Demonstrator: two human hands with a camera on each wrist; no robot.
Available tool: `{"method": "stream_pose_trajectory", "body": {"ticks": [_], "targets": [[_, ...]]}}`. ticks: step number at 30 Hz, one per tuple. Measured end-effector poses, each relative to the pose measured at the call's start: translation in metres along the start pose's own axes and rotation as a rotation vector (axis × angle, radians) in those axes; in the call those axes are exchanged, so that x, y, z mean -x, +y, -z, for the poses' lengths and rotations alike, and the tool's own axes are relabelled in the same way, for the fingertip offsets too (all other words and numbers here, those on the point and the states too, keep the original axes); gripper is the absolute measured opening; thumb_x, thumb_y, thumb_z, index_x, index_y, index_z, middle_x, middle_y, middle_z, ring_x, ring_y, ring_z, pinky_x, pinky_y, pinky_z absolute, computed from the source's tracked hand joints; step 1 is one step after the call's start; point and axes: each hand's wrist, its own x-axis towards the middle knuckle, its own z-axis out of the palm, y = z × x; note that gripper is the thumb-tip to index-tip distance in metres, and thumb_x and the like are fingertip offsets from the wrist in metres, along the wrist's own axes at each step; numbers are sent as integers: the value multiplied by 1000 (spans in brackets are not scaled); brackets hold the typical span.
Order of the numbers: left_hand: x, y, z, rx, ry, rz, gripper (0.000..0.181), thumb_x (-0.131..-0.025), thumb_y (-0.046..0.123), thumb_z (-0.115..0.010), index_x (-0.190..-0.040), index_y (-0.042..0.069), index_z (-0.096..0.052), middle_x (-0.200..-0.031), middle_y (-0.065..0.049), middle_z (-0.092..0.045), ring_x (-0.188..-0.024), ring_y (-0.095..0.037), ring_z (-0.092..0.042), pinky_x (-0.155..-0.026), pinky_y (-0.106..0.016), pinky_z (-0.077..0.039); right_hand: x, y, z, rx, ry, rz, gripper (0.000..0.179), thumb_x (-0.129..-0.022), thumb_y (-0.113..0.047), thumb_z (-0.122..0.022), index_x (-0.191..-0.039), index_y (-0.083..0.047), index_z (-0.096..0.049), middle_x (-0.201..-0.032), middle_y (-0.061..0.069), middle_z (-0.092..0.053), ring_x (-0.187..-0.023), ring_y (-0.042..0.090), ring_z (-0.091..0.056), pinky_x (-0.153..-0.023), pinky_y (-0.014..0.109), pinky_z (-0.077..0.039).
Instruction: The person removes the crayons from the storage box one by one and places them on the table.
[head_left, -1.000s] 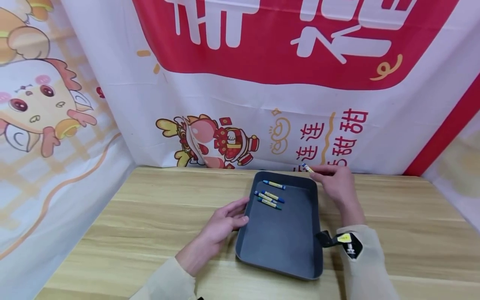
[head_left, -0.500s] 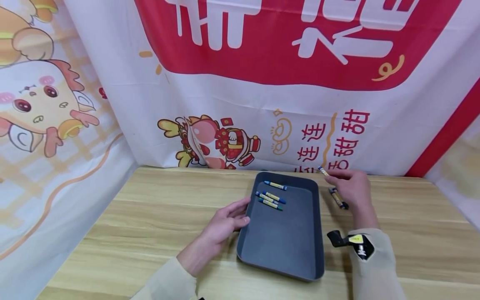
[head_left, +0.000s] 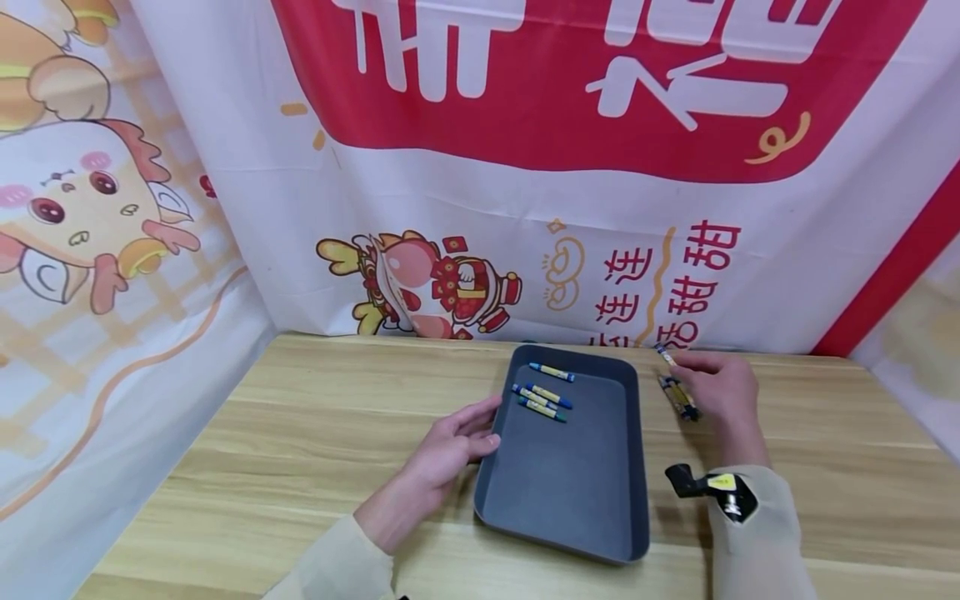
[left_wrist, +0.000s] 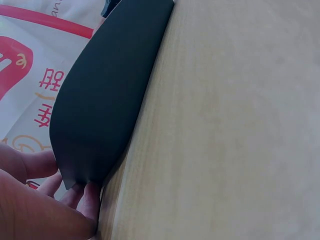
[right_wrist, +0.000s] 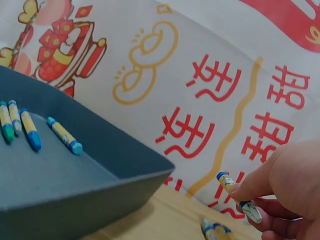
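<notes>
My right hand (head_left: 723,387) pinches a crayon (right_wrist: 227,181) between thumb and fingers. The crayon has a yellowish wrapper, a blue end and a pale tip. Just below it, more wrapped crayons (head_left: 678,398) lie on the table, right of the dark grey tray (head_left: 562,487). My left hand (head_left: 442,454) grips the tray's left side, thumb at the rim and fingertips against the wall. Inside the tray are several crayons: a light blue one (head_left: 552,372) near the far end, a blue one (head_left: 549,395) and a green one (head_left: 542,409) close together with another pale one (right_wrist: 15,118).
The wooden table (head_left: 300,467) runs back to a printed white and red cloth (head_left: 525,208) hanging upright behind it. Another printed cloth (head_left: 187,350) hangs at the left. The tray's raised walls stand between the tray crayons and the right hand.
My right hand has moved right, away from the tray's far right corner, and lowered with the crayon, uncovering the crayons on the table. The left hand stays on the tray.
</notes>
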Motion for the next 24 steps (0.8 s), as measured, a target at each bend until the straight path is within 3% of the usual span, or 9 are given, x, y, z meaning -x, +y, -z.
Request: {"method": "stream_pose_trajectory", "body": {"ticks": [12, 24], "targets": [[0, 1, 0, -11, 2, 2, 57, -104, 5, -61, -158, 21, -51, -164, -13, -51, -155, -35, -44, -129, -57, -33, -3, 16, -2, 89, 5, -23, 40, -101, -30, -69, -132, -6, -74, -138, 24, -69, -125, 35, -56, -83, 32, -41], [1, 1, 0, -6, -1, 5, 56, -105, 6, -60, -158, 20, -51, -164, -13, -51, -155, -35, -44, -129, -57, -34, -4, 18, 0, 63, 37, -101, 41, -102, -30, -67, -136, -7, -72, -144, 23, -65, -125, 33, -56, -81, 31, -43]]}}
